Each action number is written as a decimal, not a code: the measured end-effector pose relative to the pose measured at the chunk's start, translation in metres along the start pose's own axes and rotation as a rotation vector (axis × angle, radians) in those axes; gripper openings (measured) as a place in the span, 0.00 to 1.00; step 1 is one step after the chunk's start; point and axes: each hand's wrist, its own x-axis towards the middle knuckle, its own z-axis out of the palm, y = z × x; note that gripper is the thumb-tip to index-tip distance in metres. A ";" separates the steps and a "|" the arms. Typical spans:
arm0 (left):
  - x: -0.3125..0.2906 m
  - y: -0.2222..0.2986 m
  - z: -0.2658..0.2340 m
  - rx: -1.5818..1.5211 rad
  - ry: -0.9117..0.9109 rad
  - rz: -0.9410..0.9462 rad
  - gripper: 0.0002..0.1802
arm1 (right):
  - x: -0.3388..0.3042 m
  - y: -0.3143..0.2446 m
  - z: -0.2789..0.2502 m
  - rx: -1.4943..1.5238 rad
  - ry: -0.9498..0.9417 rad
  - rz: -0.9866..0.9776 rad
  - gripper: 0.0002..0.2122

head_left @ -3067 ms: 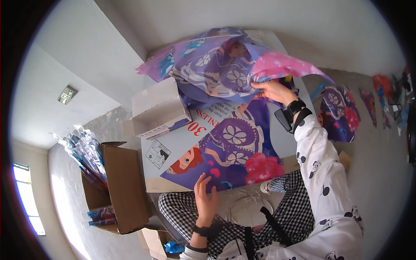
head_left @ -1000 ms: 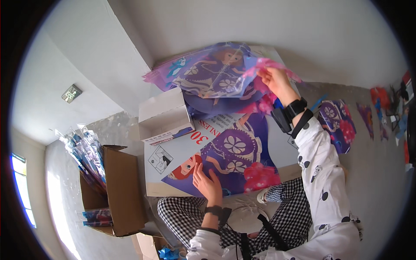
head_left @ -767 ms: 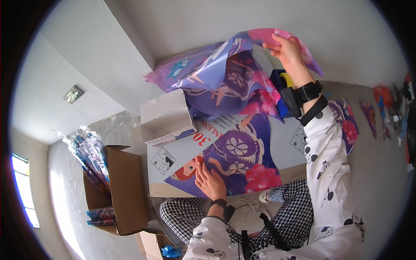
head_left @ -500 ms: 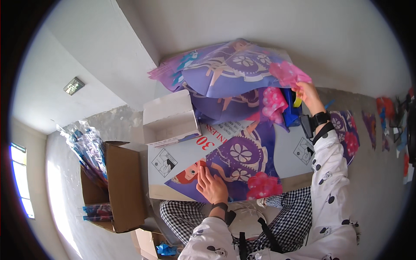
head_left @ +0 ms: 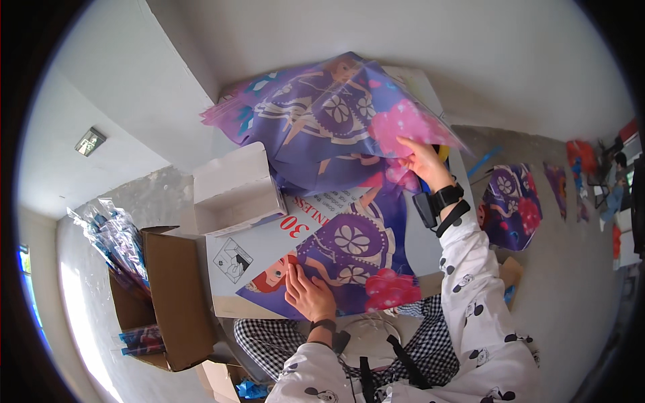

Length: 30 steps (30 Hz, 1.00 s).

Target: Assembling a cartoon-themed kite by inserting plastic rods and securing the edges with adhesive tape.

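My left hand [head_left: 310,295] lies flat on a purple printed plastic sheet [head_left: 356,235], which shows a red-haired cartoon figure and pink flowers. Its fingers are stretched out over the figure's face. My right hand [head_left: 424,166] pinches the pink-flowered right edge of another sheet of the same print [head_left: 336,111]. That sheet is raised and curved above the far part of the table, over more purple layers. A blue and yellow thing beside my right wrist is mostly hidden.
An open white carton [head_left: 242,195] stands left on the grey-white board [head_left: 228,295] that covers the table. Further left, a tall brown box [head_left: 178,295] holds plastic-wrapped packs [head_left: 121,242]. Matching printed pieces [head_left: 512,208] lie on the floor at right.
My right hand has moved left and a little nearer, taking the upper sheet's pink edge with it. The left hand stays on the lower sheet. The whole view has shifted slightly.
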 end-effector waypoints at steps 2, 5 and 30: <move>0.001 -0.003 -0.003 0.002 0.010 -0.003 0.26 | -0.026 0.013 0.012 -0.164 0.081 -0.065 0.17; 0.000 -0.004 -0.005 0.003 0.013 -0.001 0.26 | -0.046 0.050 0.005 -0.461 0.214 -0.279 0.21; 0.000 -0.004 -0.001 0.006 0.001 0.001 0.26 | -0.025 -0.027 0.000 -1.354 0.658 -0.943 0.09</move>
